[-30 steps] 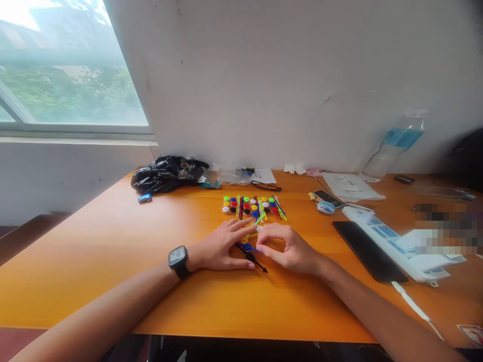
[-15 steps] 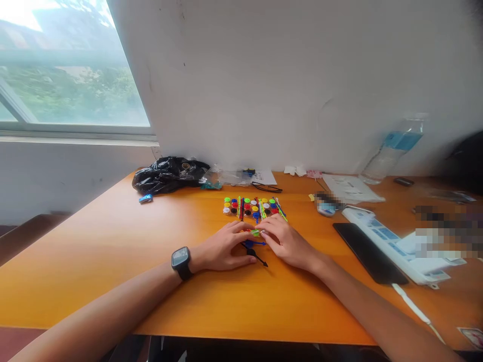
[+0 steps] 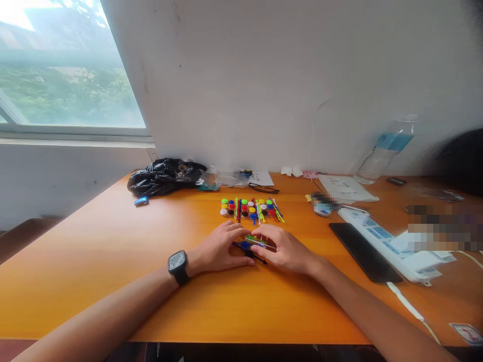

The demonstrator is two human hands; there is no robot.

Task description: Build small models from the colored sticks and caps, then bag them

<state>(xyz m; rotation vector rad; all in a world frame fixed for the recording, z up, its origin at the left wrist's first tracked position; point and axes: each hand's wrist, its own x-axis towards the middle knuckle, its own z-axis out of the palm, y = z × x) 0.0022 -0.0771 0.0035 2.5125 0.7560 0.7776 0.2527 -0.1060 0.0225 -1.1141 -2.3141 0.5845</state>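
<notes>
Two hands (image 3: 221, 249) (image 3: 287, 250) over sticks (image 3: 256, 242), perhaps pins; coloured caps (image 3: 249, 208) behind.

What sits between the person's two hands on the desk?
In the head view, a few small plastic sticks, blue, black and green, lie between the left hand and right hand, fingertips on them.

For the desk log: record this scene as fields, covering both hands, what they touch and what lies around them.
surface: orange wooden desk
left hand: flat on the desk, fingertips at the small blue, green and black plastic sticks; black smartwatch on the wrist
right hand: curled over the same sticks from the other side; grip unclear
beyond the hands: cluster of coloured round plastic caps and sticks
back left: crumpled black plastic bag
right side: white power strip, flat black slab, clear plastic bottle with blue label
</notes>
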